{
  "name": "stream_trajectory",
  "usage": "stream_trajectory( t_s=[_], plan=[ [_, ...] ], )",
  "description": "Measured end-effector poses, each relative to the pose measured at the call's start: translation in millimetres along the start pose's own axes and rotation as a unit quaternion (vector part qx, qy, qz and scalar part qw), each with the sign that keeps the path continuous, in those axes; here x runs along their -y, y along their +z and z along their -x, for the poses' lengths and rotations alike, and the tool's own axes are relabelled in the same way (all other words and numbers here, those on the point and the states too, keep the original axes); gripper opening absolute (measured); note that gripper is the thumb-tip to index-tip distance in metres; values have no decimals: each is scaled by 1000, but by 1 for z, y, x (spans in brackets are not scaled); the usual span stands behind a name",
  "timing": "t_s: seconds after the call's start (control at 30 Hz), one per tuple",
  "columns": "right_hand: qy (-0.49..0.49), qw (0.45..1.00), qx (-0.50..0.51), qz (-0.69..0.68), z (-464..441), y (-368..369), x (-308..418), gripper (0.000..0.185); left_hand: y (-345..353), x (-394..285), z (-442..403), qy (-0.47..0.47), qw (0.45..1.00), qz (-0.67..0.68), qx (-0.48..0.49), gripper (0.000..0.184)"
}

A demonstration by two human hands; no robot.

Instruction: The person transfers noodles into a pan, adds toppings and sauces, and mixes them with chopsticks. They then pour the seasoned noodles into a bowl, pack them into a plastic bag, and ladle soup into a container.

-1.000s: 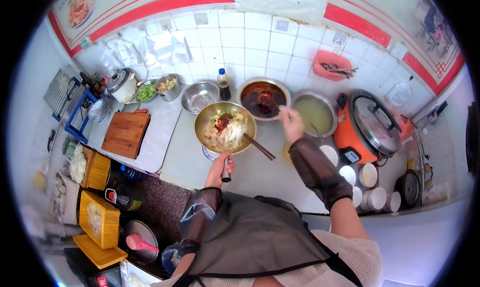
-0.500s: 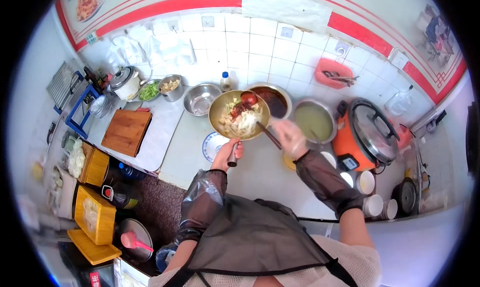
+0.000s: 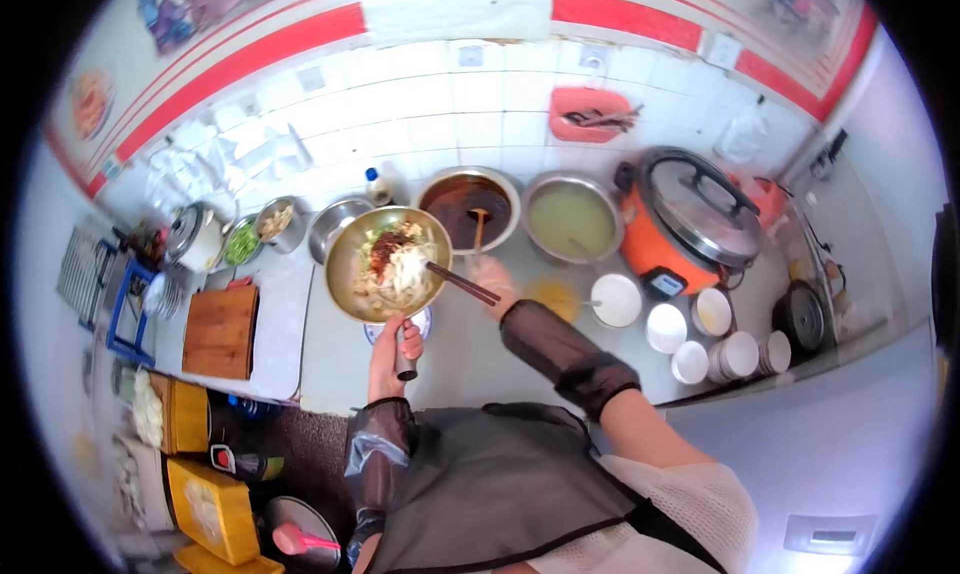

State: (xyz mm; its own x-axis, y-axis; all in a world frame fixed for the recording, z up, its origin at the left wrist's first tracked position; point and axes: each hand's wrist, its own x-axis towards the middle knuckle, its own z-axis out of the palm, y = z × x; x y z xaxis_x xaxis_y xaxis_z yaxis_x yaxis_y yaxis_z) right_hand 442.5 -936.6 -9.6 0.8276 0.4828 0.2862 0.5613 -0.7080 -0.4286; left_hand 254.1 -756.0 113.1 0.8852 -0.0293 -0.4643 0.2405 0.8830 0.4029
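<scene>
Preparation at a tiled kitchen wall, head view. The left grip (image 3: 388, 356) is clamped on the dark tubular handle (image 3: 406, 367) of a round, brass-coloured metal pan (image 3: 340, 277). The pan, slightly tilted, overlaps a white plate with a blue-patterned rim (image 3: 424, 324) in this view. It contains white strips, brown chunks, some greens and a dark red sauce; a pair of dark brown chopsticks (image 3: 466, 285) leans out over its right side. The right grip (image 3: 490, 280), blurred and partly behind the chopsticks, is closed on a slender metal ladle (image 3: 479, 232), whose far end reaches into a wide steel basin (image 3: 513, 206) of red-brown liquid. Just right stands a second steel basin with pale green liquid (image 3: 570, 217), followed by an orange cooker with a dark-handled lid (image 3: 655, 236). White round bowls (image 3: 615, 301) occupy the grey tabletop (image 3: 470, 366) before the cooker.
</scene>
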Motion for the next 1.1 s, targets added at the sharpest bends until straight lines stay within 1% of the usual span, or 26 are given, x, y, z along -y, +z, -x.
stream_trajectory(
  t_s=[0.03, 0.07, 0.1, 0.13, 0.2, 0.27, 0.3, 0.37, 0.4, 0.43, 0.47, 0.5, 0.53, 0.57, 0.6, 0.67, 0.7, 0.73, 0.8, 0.83, 0.9, 0.93, 1.0, 1.03, 1.07, 1.1],
  plan=[
    [11, 1000, -5, 2, 17, 4, 0, 25, 9, -1, 3, 3, 1000, 1, 8, 19],
    [79, 978, -110, -160, 41, 10, 3, 24, 15, -1, 6, 7, 1000, 3, 14, 19],
    [139, 914, -214, -314, 51, 3, 9, 26, 18, -2, 8, -1, 1000, -2, 18, 19],
    [298, 825, -217, -429, 58, -16, -2, 28, 20, -2, 10, -8, 999, 4, 31, 19],
    [442, 698, -212, -522, 71, -68, -48, 32, 31, -1, 10, -19, 999, 14, 45, 20],
    [388, 722, -350, -454, 78, -92, -110, 35, 43, 2, 11, -58, 998, -1, 26, 20],
    [354, 727, -415, -417, 69, -100, -129, 37, 44, 5, 7, -72, 996, -14, 47, 19],
    [320, 680, -482, -450, 30, -118, -152, 32, 56, 19, 1, -93, 994, -22, 52, 19],
    [321, 679, -483, -451, 14, -122, -162, 32, 62, 27, -3, -113, 991, -29, 60, 19],
    [379, 727, -375, -432, 3, -123, -173, 33, 66, 34, -8, -135, 989, -23, 51, 18],
    [429, 764, -260, -406, -2, -127, -175, 36, 67, 41, -11, -136, 989, -23, 51, 18],
    [428, 764, -262, -406, 1, -130, -177, 36, 68, 47, -15, -154, 986, -34, 61, 18],
    [301, 877, -253, -276, 7, -132, -178, 35, 68, 50, -18, -173, 981, -45, 70, 18],
    [160, 950, -233, -131, 11, -139, -176, 34, 70, 55, -19, -175, 979, -65, 77, 18],
    [160, 950, -233, -128, 14, -156, -167, 34, 69, 56, -24, -176, 979, -64, 79, 18],
    [325, 932, -114, -117, 26, -197, -141, 33, 64, 68, -31, -204, 970, -110, 79, 19],
    [313, 938, -128, -80, 28, -185, -156, 36, 63, 72, -34, -198, 969, -121, 87, 19],
    [315, 937, -124, -81, 32, -178, -155, 36, 63, 78, -38, -199, 969, -121, 83, 19],
    [191, 971, -145, -13, 35, -171, -142, 34, 66, 84, -45, -218, 967, -113, 69, 18],
    [192, 970, -148, -17, 38, -173, -140, 34, 66, 86, -47, -217, 965, -132, 61, 18],
    [199, 966, -125, -106, 43, -206, -116, 26, 69, 88, -48, -213, 965, -142, 55, 18],
    [200, 966, -124, -106, 43, -203, -118, 26, 69, 90, -47, -210, 965, -147, 48, 17],
    [164, 967, -184, -59, 47, -187, -131, 27, 67, 98, -50, -214, 966, -137, 38, 17],
    [190, 973, -131, -11, 48, -171, -144, 28, 67, 100, -53, -210, 968, -130, 31, 17],
    [190, 972, -135, -12, 48, -180, -141, 28, 67, 98, -53, -209, 968, -133, 33, 17],
    [208, 970, -109, -56, 48, -196, -133, 27, 66, 96, -51, -208, 965, -154, 40, 17]
  ],
)
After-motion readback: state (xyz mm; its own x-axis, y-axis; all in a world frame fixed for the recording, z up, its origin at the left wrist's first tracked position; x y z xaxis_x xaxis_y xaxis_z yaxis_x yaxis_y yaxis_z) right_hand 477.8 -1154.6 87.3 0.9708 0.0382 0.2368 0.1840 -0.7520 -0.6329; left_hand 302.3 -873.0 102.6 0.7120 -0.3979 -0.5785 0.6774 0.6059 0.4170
